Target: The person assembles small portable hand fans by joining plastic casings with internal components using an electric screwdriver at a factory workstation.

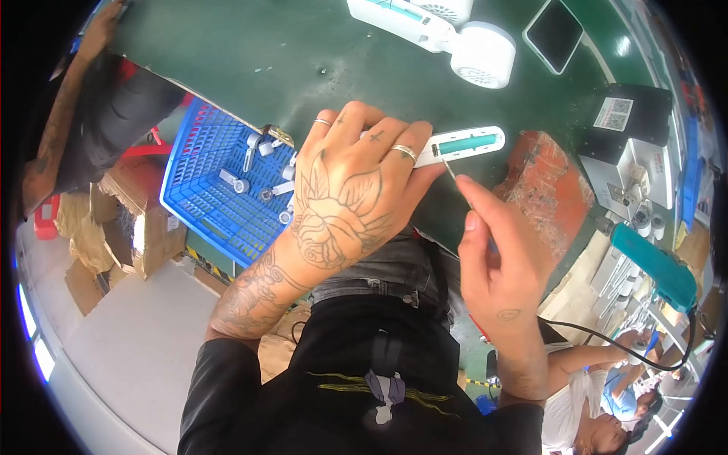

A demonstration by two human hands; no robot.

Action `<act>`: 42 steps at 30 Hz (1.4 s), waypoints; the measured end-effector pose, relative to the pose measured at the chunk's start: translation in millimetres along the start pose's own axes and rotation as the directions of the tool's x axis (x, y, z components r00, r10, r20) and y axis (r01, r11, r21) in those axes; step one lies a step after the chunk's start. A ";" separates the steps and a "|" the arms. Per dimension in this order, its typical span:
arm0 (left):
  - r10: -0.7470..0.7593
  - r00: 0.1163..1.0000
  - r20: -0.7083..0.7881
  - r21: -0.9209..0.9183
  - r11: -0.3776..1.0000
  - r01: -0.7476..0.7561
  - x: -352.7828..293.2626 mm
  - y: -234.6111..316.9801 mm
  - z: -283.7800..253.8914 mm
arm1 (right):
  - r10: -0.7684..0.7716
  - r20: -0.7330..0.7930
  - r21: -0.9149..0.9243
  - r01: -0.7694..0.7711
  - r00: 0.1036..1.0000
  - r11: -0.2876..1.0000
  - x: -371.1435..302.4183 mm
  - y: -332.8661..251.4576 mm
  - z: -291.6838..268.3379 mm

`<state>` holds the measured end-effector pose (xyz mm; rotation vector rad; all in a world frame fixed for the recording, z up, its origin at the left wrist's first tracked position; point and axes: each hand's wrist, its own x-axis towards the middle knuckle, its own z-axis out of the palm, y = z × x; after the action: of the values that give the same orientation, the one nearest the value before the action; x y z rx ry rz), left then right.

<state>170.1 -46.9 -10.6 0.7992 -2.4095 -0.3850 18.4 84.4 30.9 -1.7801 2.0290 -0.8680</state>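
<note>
My left hand [345,193] is closed on a long white plastic handle [491,154], much of which its fingers hide. In the open end of the handle lies a teal cylindrical battery [470,143]. My right hand [504,262] pinches a thin, dark, pointed tool [449,170] whose kind I cannot make out. Its tip meets the handle's edge near the battery's inner end. Beyond my hands, a white handheld fan [479,54] with a round slotted head lies on the green table [258,61].
A blue basket [216,216] with several small white parts stands at the left. A tape-wrapped reddish block [546,193] sits right of my hands. Farther right are a teal electric screwdriver [654,265] with a black cable, a black-and-white box [626,144] and a dark-screened tablet [555,36]. Other people sit nearby.
</note>
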 end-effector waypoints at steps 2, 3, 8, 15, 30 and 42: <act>-0.005 1.000 -0.008 0.000 1.000 0.005 -2.1 -1.0 1.0 | 0.042 -0.023 0.043 -0.041 0.999 0.998 -2.9 -2.2 10.1; -0.004 1.000 -0.005 0.002 1.000 0.004 -2.7 -1.5 0.9 | 0.043 -0.024 0.046 -0.042 0.999 0.998 -2.8 -1.9 13.6; 0.007 1.000 0.016 0.012 1.000 -0.007 -3.4 -3.7 1.2 | 0.038 -0.042 0.061 -0.035 0.998 0.997 1.7 -2.0 21.5; 0.018 1.000 0.007 -0.011 1.000 -0.018 -1.2 -3.0 0.4 | -0.045 -0.064 -0.132 0.037 0.997 0.991 5.7 -9.2 22.7; -0.249 0.871 0.423 -0.486 0.749 0.451 8.2 -0.9 -60.1 | 0.399 -0.054 0.681 -0.259 0.915 0.685 5.0 7.5 -0.8; 0.027 0.983 0.183 -0.313 0.949 0.033 -0.6 5.1 -53.1 | 0.286 -0.052 0.683 -0.175 0.957 0.709 -16.7 9.9 -0.3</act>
<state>199.9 -47.4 33.7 0.6463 -2.4268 -0.8553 13.6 101.1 22.3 -1.0500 1.6394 -1.4579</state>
